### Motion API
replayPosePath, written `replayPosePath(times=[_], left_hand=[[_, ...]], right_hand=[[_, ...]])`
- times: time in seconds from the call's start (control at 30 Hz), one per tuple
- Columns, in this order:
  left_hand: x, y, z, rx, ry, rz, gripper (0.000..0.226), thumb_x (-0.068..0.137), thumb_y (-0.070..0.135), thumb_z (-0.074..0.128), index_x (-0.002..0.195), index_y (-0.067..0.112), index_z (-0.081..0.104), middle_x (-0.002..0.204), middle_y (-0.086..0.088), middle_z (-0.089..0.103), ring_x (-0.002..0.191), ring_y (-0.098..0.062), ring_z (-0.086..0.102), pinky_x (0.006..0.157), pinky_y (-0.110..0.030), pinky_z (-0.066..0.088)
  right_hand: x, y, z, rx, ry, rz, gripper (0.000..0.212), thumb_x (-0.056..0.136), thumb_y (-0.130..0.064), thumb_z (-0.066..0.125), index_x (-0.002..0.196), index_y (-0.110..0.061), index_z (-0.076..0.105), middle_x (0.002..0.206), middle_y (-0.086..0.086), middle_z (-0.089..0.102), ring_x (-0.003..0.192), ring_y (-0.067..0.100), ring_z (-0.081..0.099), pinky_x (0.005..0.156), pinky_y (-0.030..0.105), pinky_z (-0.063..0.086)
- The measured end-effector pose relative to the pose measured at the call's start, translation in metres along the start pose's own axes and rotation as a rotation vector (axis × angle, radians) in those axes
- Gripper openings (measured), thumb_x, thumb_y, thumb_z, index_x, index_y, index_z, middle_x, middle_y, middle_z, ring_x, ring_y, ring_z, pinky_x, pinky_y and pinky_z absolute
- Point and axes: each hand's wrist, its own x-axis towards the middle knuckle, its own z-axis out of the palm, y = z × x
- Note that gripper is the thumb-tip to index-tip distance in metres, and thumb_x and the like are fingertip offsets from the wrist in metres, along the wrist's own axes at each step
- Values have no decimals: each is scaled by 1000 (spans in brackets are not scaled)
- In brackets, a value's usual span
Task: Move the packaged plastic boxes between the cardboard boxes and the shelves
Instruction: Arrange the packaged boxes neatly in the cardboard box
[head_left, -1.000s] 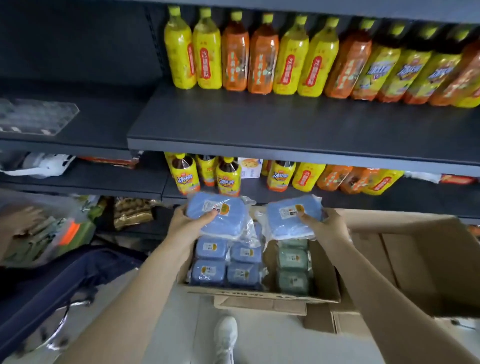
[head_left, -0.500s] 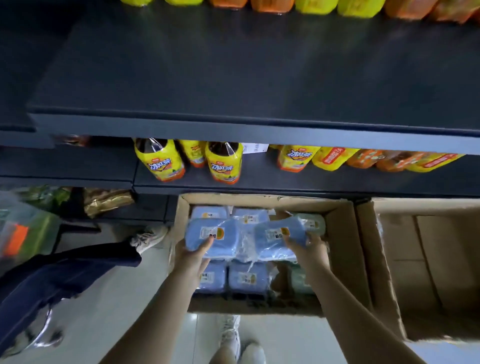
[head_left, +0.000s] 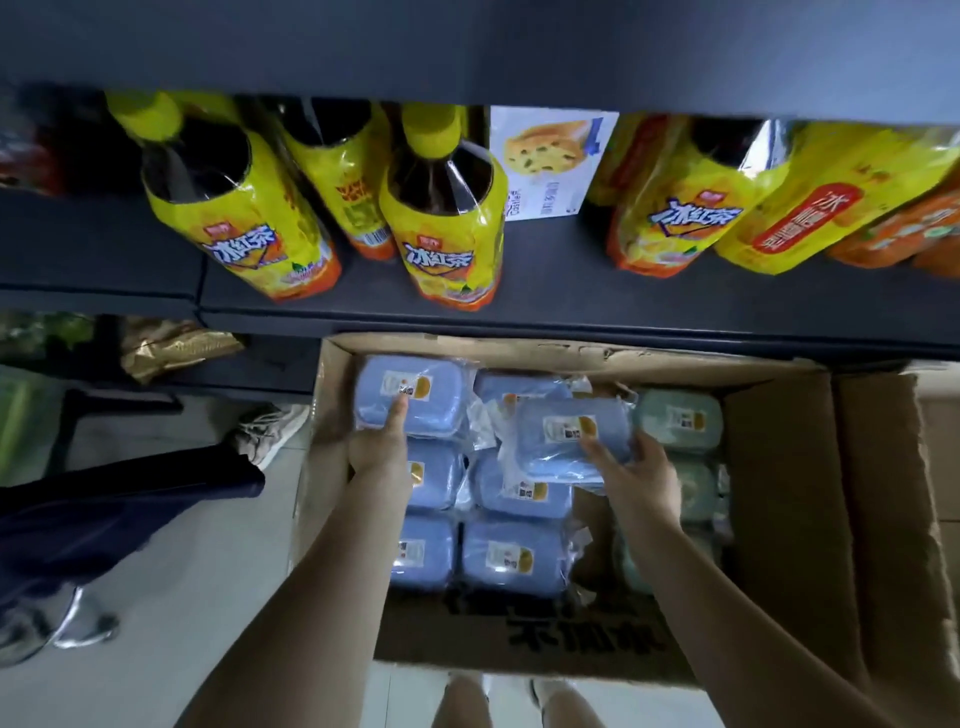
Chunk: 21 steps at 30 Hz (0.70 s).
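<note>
An open cardboard box (head_left: 779, 467) on the floor holds several blue packaged plastic boxes and a column of green ones (head_left: 678, 421). My left hand (head_left: 382, 447) grips a blue packaged box (head_left: 410, 400) at the box's back left corner, thumb on its label. My right hand (head_left: 636, 470) holds another blue packaged box (head_left: 571, 434), tilted, just above the packed blue ones in the middle. More blue boxes (head_left: 511, 556) lie beneath.
A dark shelf (head_left: 571, 306) just above the box carries yellow and orange tea bottles (head_left: 447, 218) and a white snack carton (head_left: 550, 161). A second cardboard box (head_left: 893, 519) stands at the right. Another person's dark sleeve (head_left: 114, 509) and shoe (head_left: 270, 431) are at the left.
Both hands came down from shelf height into the cardboard box with their blue packages. The left package now sits at the back left corner; the view dropped closer to the box.
</note>
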Motion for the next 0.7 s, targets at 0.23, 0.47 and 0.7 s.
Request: replayPosePath(times=[0.23,0.47,0.7], left_hand=[[-3,0,-1,-113,-89,-73,48,81,38,71,107,0,57,95,-8,64,75,-12,63,46,-14,53],[-9,7,-2,-210,-130,-145,36,68,24,84,96,14,62,102,-2,68,90,-13,67,78,-23,56],[-6,11,-1,-215,-72,-140,40,71,21,82,104,13,61,101,-1,67,90,-16,68,82,-26,57]], right_hand=[[11,3,16,-24,14,-64,66,64,-70,64,110,-22,57,99,-3,63,91,22,61,80,43,55],[19,-29,49,30,8,-52,73,63,-66,65,118,-18,53,110,3,60,104,27,57,90,47,50],[21,-35,65,-107,-49,-101,76,76,-46,73,132,-6,40,133,11,36,124,29,37,103,40,37]])
